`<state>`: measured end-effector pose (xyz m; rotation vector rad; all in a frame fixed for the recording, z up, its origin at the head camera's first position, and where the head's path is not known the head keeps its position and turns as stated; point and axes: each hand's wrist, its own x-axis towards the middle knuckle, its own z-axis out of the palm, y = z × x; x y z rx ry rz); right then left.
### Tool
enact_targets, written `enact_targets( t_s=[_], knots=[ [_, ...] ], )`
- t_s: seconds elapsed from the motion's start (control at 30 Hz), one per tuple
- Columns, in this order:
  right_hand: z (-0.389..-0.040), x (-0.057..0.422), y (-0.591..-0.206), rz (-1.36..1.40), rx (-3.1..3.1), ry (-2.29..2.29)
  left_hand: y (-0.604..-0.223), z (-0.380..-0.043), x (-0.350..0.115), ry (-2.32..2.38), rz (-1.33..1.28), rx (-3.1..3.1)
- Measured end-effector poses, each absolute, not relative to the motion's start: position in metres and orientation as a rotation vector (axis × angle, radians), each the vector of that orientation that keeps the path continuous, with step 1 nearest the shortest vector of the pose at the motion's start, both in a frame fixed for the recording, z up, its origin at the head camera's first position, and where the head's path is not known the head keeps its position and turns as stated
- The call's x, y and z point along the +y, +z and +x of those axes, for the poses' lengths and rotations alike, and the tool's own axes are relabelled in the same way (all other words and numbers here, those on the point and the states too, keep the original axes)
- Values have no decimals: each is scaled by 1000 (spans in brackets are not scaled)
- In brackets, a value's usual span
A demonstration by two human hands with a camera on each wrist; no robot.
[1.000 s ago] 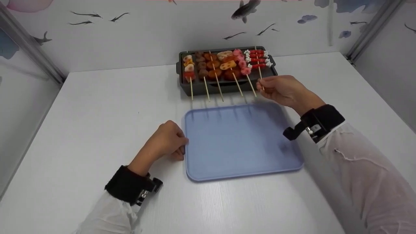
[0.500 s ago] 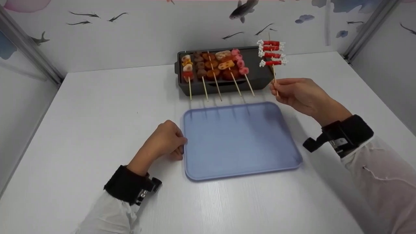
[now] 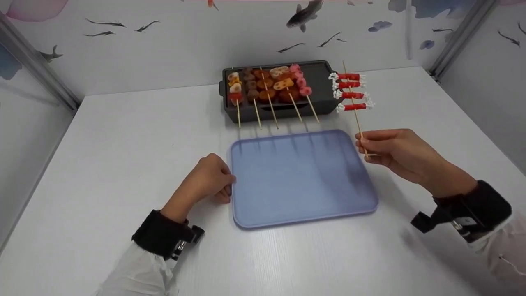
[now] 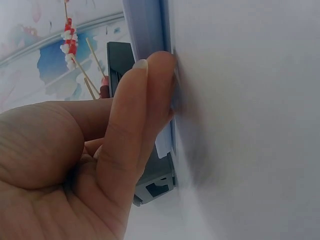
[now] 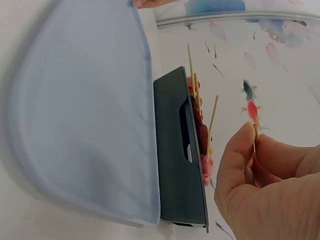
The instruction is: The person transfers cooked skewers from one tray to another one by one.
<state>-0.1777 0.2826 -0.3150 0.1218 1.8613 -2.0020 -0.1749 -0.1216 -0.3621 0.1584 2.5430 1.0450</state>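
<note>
My right hand (image 3: 404,156) pinches the lower end of a skewer (image 3: 357,123) between thumb and fingers. Red rolls with white frilly ends are threaded on it, and it is held up right of the grill. In the right wrist view only the stick's end (image 5: 255,131) shows between the fingertips. My left hand (image 3: 209,176) grips the left rim of a light blue tray (image 3: 302,176) lying on the table. In the left wrist view its thumb and finger (image 4: 127,120) meet at the tray's edge (image 4: 145,30).
Behind the tray stands a dark grill box (image 3: 322,82). Several other skewers lie across it, among them brown balls (image 3: 251,84) and pink balls (image 3: 301,82), their sticks jutting over the front. A printed wall (image 3: 185,41) closes off the back of the white table (image 3: 123,144).
My right hand has lifted the red-and-white skewer off the grill and carried it right and towards me. The left hand stays at the tray's rim.
</note>
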Motion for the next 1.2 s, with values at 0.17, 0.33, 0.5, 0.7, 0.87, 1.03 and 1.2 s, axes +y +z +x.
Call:
enact_targets(
  t_s=[0.17,0.33,0.5,0.7,0.87,1.03,1.2],
  knots=[
    [-149,289,-324,135,1910,-1920,-361,-174,-122,1028,185,2568],
    [-124,291,-333,229,1923,-1825,-360,-174,-122,1010,177,2580],
    [-109,290,-343,278,1928,-1762,-359,-174,-122,1027,145,2560],
    [-101,291,-356,247,1996,-1676,-360,-173,-121,1043,134,2543],
    [-98,290,-360,255,2078,-1605,-360,-173,-120,1046,137,2537],
    [-96,287,-364,230,2122,-1551,-360,-173,-121,1006,163,2575],
    [-94,283,-365,250,2172,-1513,-360,-173,-121,990,158,2594]
  ],
)
